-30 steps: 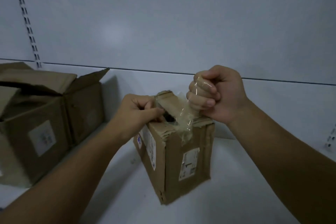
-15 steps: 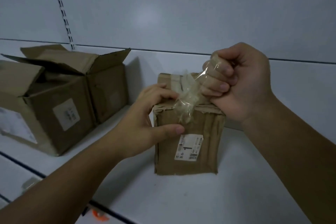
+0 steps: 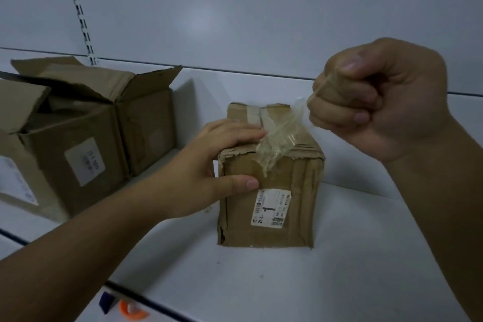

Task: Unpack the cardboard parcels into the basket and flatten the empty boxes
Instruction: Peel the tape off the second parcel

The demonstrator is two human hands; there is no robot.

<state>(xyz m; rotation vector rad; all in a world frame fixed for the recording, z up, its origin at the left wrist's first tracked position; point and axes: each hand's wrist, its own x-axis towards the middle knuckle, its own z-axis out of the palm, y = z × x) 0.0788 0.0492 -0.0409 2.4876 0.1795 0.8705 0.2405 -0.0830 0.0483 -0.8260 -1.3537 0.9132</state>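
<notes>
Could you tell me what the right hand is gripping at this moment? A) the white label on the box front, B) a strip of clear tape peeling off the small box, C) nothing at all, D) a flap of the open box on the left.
B: the right hand is fisted around the clear tape, which stretches down to the small box.

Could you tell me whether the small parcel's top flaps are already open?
No, the small parcel is closed on top, with the left hand pressing it while the right hand pulls the clear tape.
</notes>
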